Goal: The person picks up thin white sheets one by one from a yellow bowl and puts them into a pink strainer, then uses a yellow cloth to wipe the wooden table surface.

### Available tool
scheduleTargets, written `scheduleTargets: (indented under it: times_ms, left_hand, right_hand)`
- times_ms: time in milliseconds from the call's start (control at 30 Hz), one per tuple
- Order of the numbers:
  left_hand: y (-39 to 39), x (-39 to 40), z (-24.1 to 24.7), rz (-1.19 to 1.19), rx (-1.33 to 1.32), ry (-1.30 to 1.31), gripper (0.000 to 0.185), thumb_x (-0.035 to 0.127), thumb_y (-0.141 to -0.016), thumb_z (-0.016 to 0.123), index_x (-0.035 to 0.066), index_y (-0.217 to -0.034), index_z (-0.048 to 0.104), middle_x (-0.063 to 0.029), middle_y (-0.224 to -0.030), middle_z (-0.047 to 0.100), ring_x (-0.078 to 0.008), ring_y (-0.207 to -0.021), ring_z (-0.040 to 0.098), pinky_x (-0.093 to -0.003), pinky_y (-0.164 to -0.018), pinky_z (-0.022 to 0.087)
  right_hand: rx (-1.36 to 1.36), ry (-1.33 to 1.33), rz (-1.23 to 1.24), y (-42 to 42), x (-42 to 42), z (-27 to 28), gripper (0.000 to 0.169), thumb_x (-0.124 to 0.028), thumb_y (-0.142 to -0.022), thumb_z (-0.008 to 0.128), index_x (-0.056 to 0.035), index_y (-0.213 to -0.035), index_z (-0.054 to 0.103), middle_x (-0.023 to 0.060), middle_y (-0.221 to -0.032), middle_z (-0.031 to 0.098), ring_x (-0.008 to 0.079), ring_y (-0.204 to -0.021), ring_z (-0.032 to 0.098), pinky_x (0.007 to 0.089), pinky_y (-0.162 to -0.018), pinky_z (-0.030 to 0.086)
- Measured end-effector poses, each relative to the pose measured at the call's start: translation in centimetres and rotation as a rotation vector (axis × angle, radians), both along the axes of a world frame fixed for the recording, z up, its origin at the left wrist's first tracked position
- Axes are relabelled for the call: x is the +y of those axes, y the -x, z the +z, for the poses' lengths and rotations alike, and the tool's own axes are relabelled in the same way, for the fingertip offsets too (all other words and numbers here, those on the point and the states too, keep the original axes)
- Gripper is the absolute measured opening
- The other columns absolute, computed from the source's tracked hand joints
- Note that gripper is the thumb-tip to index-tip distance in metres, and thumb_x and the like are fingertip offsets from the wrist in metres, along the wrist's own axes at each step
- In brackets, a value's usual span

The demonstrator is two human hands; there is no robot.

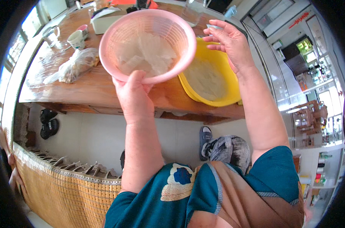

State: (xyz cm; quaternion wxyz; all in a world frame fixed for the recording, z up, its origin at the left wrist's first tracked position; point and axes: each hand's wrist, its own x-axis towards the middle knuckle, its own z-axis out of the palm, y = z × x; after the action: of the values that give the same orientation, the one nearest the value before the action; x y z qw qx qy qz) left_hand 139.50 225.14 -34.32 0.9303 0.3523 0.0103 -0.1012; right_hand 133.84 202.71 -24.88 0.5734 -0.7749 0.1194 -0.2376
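My left hand [137,94] grips the near rim of a pink plastic colander [104,54], thumb over the edge, and holds it up above the wooden table. Thin, translucent whitish sheets [156,50] lie inside the colander. To its right, my right hand [225,41] is raised with the fingers spread and bent, touching nothing that I can see. Below that hand a yellow plastic basin [232,95] stands at the table's front edge, holding pale, translucent material [208,81]. The colander covers part of the basin's left side.
On the wooden table [84,94] a knotted clear plastic bag with contents [77,67] lies left of the colander. Behind it stand a patterned cup [76,40], a glass mug [51,35] and a pale box [102,24]. A bench with a beaded mat [67,188] is at lower left.
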Motion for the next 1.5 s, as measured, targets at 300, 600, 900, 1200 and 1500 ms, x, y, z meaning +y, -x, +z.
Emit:
scheduleTargets:
  times_ms: [300,600,900,1200,1500]
  left_hand:
    - [0.3,-0.5,0.4,0.035,0.027,-0.028,0.050,-0.007,-0.077,0.054,0.004,-0.124,0.043,-0.0103,-0.115,0.053,-0.0222,-0.097,0.057,-0.0345,-0.077,0.053]
    - [0.2,-0.1,0.2,-0.026,0.003,-0.021,0.051,-0.003,-0.077,0.057,0.009,-0.125,0.042,-0.0067,-0.117,0.051,-0.0201,-0.100,0.054,-0.0355,-0.074,0.050]
    - [0.2,-0.1,0.5,-0.007,0.028,-0.043,0.052,-0.003,-0.077,0.057,0.010,-0.126,0.043,-0.0062,-0.117,0.052,-0.0191,-0.098,0.054,-0.0341,-0.073,0.049]
    - [0.1,0.0,0.2,-0.010,0.015,0.008,0.052,-0.004,-0.077,0.055,0.007,-0.126,0.041,-0.0068,-0.113,0.052,-0.0176,-0.092,0.055,-0.0309,-0.068,0.049]
    - [0.3,-0.4,0.0,-0.021,-0.015,-0.002,0.050,-0.005,-0.077,0.054,0.005,-0.124,0.043,-0.0079,-0.107,0.055,-0.0194,-0.086,0.059,-0.0318,-0.062,0.052]
  right_hand:
    - [0.769,0.821,0.055,3.9,-4.8,-7.7,0.058,-0.036,-0.072,0.075,-0.0060,-0.120,0.061,0.0155,-0.105,0.067,0.0264,-0.095,0.065,0.0352,-0.085,0.050]
    - [0.715,0.942,0.219,1.3,-0.9,-9.2,0.054,-0.030,-0.070,0.073,-0.0063,-0.117,0.062,0.0196,-0.108,0.065,0.0332,-0.102,0.061,0.0396,-0.089,0.049]
    - [0.648,0.263,-0.050,3.2,-5.4,-6.6,0.019,-0.013,-0.076,0.071,-0.0031,-0.092,0.068,0.0047,-0.078,0.066,0.0129,-0.069,0.062,0.0301,-0.061,0.050]
    - [0.180,-0.129,-0.051,4.1,-4.2,-0.1,0.023,-0.009,-0.079,0.071,-0.0016,-0.100,0.065,0.0053,-0.088,0.067,0.0146,-0.076,0.065,0.0288,-0.068,0.054]
    - [0.045,-0.015,0.247,-1.9,3.3,1.9,0.025,-0.008,-0.085,0.067,-0.0019,-0.110,0.064,0.0064,-0.099,0.067,0.0123,-0.088,0.065,0.0257,-0.079,0.055]
